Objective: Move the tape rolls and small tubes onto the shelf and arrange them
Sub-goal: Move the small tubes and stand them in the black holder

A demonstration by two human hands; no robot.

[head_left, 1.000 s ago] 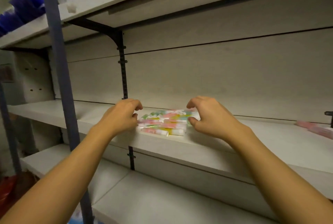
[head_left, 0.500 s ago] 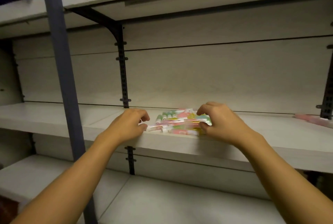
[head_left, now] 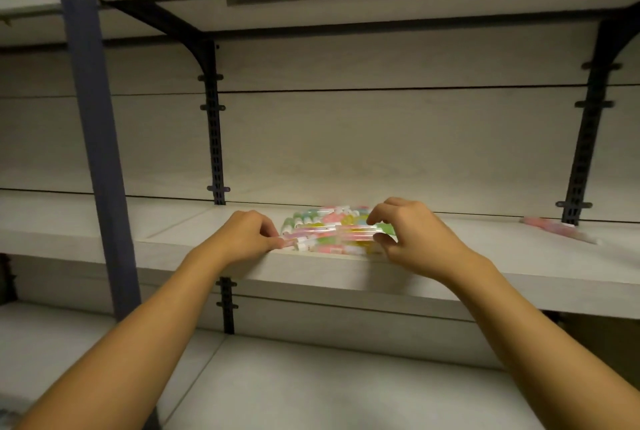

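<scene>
Clearly the risk is a spill: the small tubes [head_left: 332,234] lie heaped near the front edge of the shelf [head_left: 519,256], and since they are round and smooth, I judge that a careless nudge could roll the nearest ones over the lip to the board below. The left hand [head_left: 247,235] has its fingers curled, thumb and fingertips pinching the end of a tube at the left side of the heap. The right hand [head_left: 412,239] is half closed, index finger and thumb nipping the right end of what appears to be the same topmost tube, though blur makes that uncertain. If either pinch slips as the tube shifts, it would drop onto the heap and scatter it. That tube's long axis runs left to right, along the shelf front, while several tubes behind it angle toward the back panel. Another pink packet [head_left: 561,229] lies well apart on the right
</scene>
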